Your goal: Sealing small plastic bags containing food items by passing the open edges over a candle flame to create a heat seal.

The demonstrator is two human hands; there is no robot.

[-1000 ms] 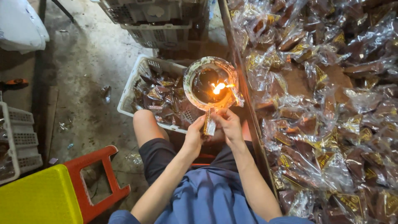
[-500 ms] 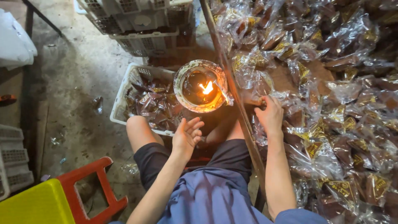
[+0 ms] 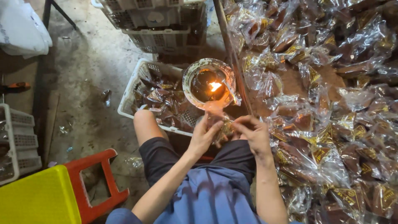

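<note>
Both hands meet over my lap on one clear plastic packet (image 3: 226, 126) with a brown and gold filling. My left hand (image 3: 204, 133) pinches its left side and my right hand (image 3: 253, 132) grips its right side. Just beyond the packet stands a round metal bowl (image 3: 188, 79) with a small open flame (image 3: 214, 86) burning inside. A big heap of similar clear packets (image 3: 323, 103) covers the surface on the right.
A white plastic basket (image 3: 130, 95) holding filled packets sits beside my left knee. Stacked white crates (image 3: 157, 25) stand behind it. A red and yellow stool (image 3: 62, 191) is at lower left, another white crate (image 3: 18, 143) at the left edge, and a wooden rail (image 3: 232, 58) borders the heap.
My right hand came back from the heap on the right with a packet. The left hand rose to meet it, and both now hold the packet near the flame.
</note>
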